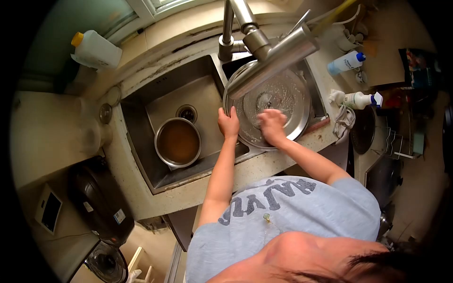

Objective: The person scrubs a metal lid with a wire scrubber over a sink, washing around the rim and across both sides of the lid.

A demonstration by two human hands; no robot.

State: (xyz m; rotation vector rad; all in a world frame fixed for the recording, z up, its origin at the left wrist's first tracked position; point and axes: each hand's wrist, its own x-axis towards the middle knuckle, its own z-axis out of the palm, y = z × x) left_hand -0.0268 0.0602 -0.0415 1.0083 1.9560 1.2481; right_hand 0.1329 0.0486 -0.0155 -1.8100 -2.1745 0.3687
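A large round lid (296,96) with a wide shiny rim lies over the right sink basin, its surface dotted with suds or water drops. My left hand (229,123) is closed around the lid's left edge, thumb up. On the lid's lower middle, my right hand (272,125) has curled fingers and is blurred by motion; whatever it may hold is hidden. The metal faucet (278,59) reaches over the lid and covers part of it. In the left basin (163,96), a round metal pot (178,142) holds brownish liquid beside the drain (187,113).
A white jug with a yellow cap (96,49) stands at the back left. On the right are a blue-capped bottle (346,63), a white spray bottle (359,100) and a crumpled cloth (344,121). A dark bin (99,198) and a fan (106,262) are at lower left.
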